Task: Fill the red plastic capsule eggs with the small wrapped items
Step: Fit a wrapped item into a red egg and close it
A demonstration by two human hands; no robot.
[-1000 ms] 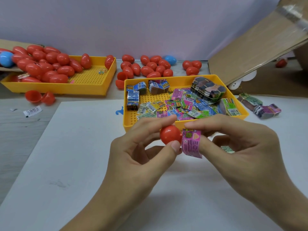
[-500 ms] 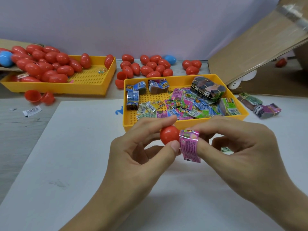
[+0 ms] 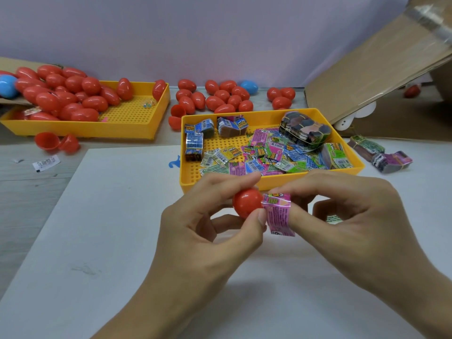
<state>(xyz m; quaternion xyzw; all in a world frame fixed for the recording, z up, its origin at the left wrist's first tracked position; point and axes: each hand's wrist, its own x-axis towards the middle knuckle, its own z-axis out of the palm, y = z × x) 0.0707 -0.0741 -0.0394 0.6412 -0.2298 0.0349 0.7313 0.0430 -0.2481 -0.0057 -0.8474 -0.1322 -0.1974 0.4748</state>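
In the lower middle of the frame, the left hand (image 3: 208, 228) pinches a red capsule egg half (image 3: 247, 203) between thumb and forefinger, with its other fingers curled beneath. Touching the egg half on its right side is a pink wrapped packet (image 3: 278, 214), gripped by the right hand (image 3: 354, 221) between curled thumb and forefinger; the packet's upper edge meets the egg half while its lower end hangs free below the fingers. Both hands hover above a white sheet (image 3: 110, 241) covering the lower part of the frame. Just behind the hands sits a yellow perforated tray (image 3: 193, 182) holding a loose heap of colourful wrapped packets (image 3: 269, 155), some blue banded bundles (image 3: 195, 140) in its left part and a dark banded bundle (image 3: 304, 129) in its far right corner. In the upper left, a second yellow tray (image 3: 137, 128) is piled with closed red capsule eggs (image 3: 68, 94), with a blue egg (image 3: 7, 85) at the far left edge. More red eggs (image 3: 220, 96) lie loose on the table between and behind the trays, together with another blue egg (image 3: 249, 86). An opened red egg (image 3: 56, 142) lies in front of the left tray, near a small white label (image 3: 46, 163). Two banded bundles (image 3: 381, 152) lie to the right of the near tray, below a tilted cardboard flap (image 3: 379, 62) in the upper right.
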